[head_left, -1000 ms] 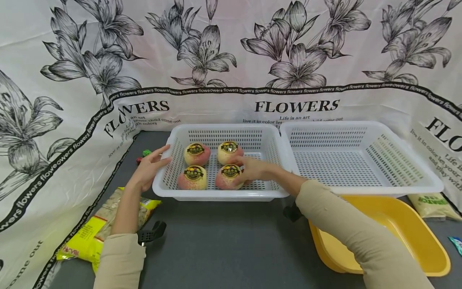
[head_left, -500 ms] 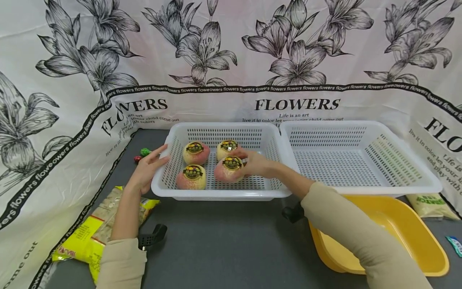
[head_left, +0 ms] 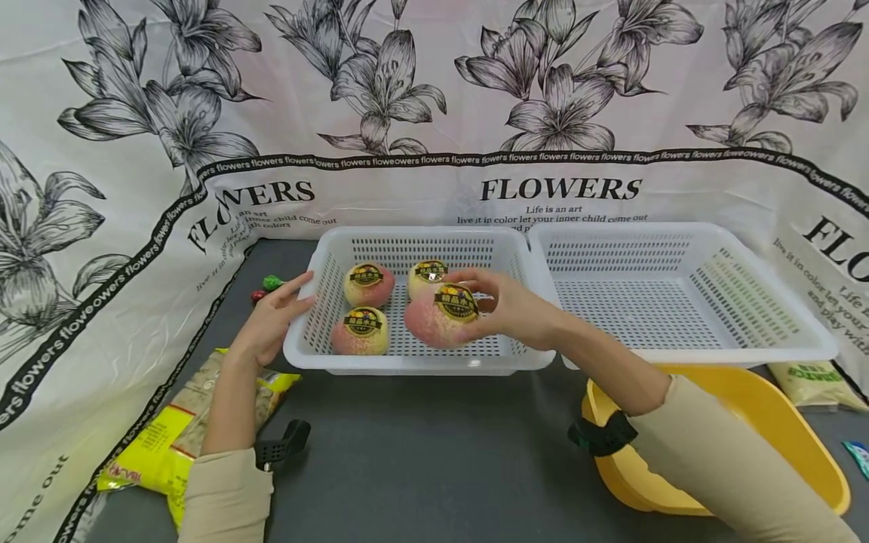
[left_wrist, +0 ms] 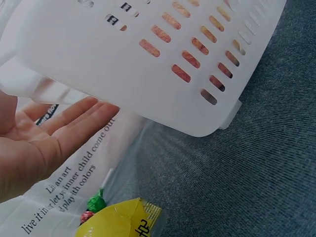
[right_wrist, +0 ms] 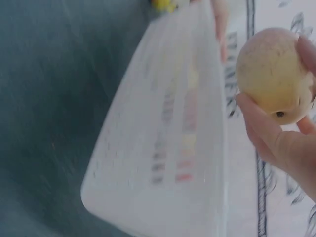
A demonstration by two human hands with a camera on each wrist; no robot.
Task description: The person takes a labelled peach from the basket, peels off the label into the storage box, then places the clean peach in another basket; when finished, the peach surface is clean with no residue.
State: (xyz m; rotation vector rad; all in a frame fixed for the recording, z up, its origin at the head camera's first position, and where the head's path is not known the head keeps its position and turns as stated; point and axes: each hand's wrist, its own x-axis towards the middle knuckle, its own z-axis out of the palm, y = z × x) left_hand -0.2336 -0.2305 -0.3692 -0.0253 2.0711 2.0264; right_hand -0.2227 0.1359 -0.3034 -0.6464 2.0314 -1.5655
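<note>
My right hand (head_left: 521,311) grips a pink-and-yellow peach (head_left: 434,320) with a black label, raised above the left white basket (head_left: 407,366). The right wrist view shows the held peach (right_wrist: 269,71) pinched between thumb and fingers, higher than the basket's rim. Three similar peaches rest in that basket: a back left peach (head_left: 367,285), a front left peach (head_left: 360,332) and a back right peach (head_left: 422,276), partly covered by the held one. My left hand (head_left: 270,324) touches the basket's left rim with fairly straight fingers; its palm (left_wrist: 24,153) faces the basket.
A second white basket (head_left: 686,357) adjoins on the right, with a yellow basin (head_left: 808,460) in front. A snack bag (head_left: 159,445) lies left, red and green wrapped candies (head_left: 271,283) behind it. A pale bag (head_left: 818,385) and small packet (head_left: 858,456) lie right.
My right hand has lifted the front right peach off the basket floor and moved it up and slightly right. The left hand has stayed at the rim.
</note>
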